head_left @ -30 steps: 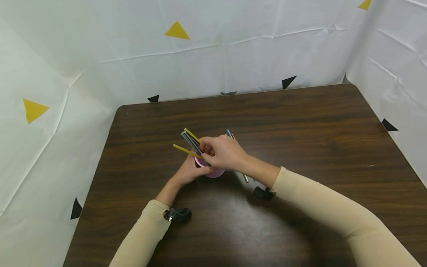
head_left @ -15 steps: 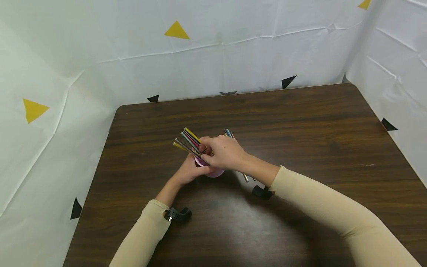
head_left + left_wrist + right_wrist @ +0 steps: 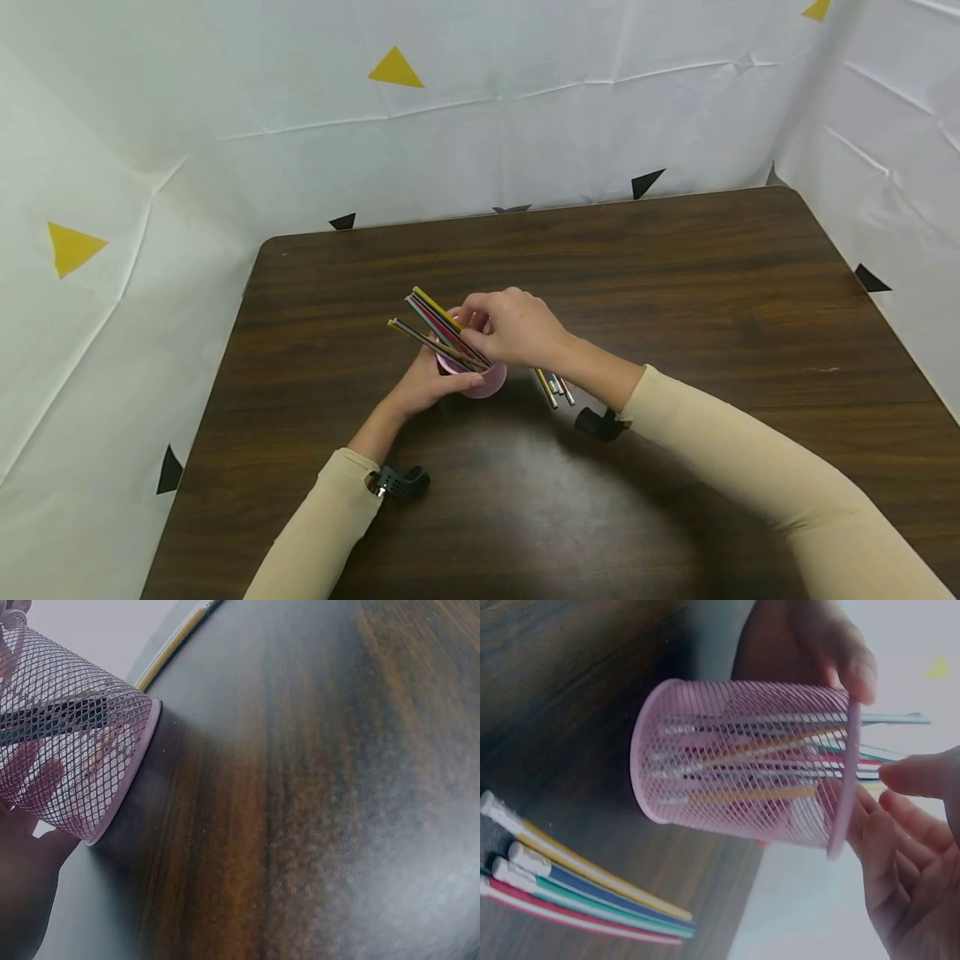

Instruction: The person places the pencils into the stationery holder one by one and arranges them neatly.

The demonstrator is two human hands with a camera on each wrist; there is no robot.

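Note:
A pink mesh cup (image 3: 483, 382) stands on the dark wooden table (image 3: 675, 283). My left hand (image 3: 429, 387) grips it from the near left side. Several coloured pencils (image 3: 438, 329) stick out of the cup and lean up to the left. In the right wrist view the cup (image 3: 742, 761) shows the pencils inside through its mesh, with the left hand (image 3: 810, 645) wrapped behind it. My right hand (image 3: 516, 327) hovers just right of the cup's rim, its fingers (image 3: 889, 847) loosely curled and holding nothing. The left wrist view shows the cup's base (image 3: 82, 765) on the table.
Several loose pencils (image 3: 552, 387) lie on the table just right of the cup, under my right wrist; the right wrist view shows these pencils (image 3: 577, 889) side by side. White sheets with yellow and black triangles wall the table's far, left and right sides.
The yellow pencil that stuck out apart now lies in the cup with the others. My right hand has let go and drawn back to the right, uncovering the loose pencils.

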